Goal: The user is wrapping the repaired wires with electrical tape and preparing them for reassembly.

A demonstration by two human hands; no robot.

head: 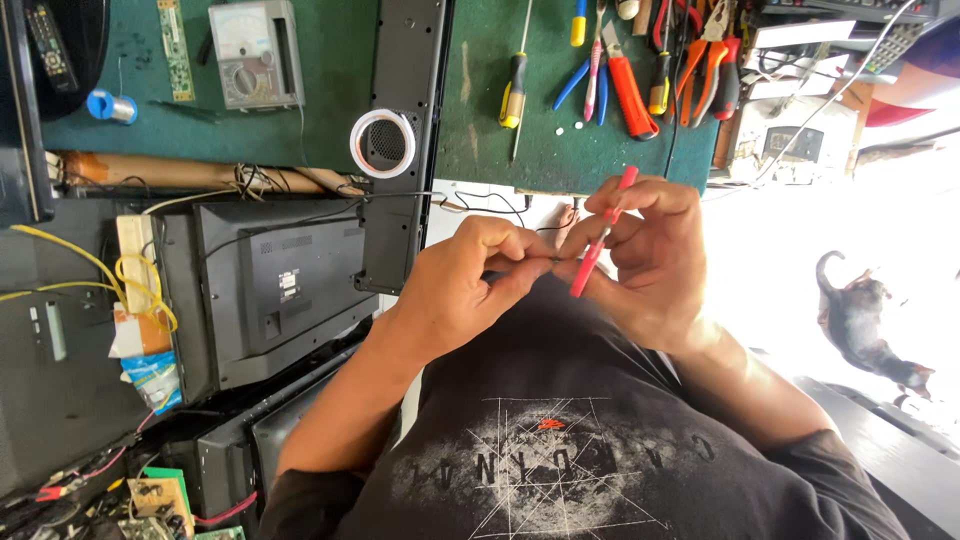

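1. The right hand (650, 260) pinches a slim pink tool (603, 235) between curled fingers, its tip angled down toward the other hand.
2. The left hand (470, 285) is closed around something small and dark at its fingertips; what it is cannot be made out.
3. Both hands meet in front of the person's dark printed shirt (560, 450), near the edge of the green table (330, 60).
4. A white roll of tape (383, 143) lies on a black panel (405, 130); a grey meter (255, 52) sits further left.
5. A blue-and-white packet (152, 375) lies beside a black television back (275, 285), which carries small pale rectangular labels.
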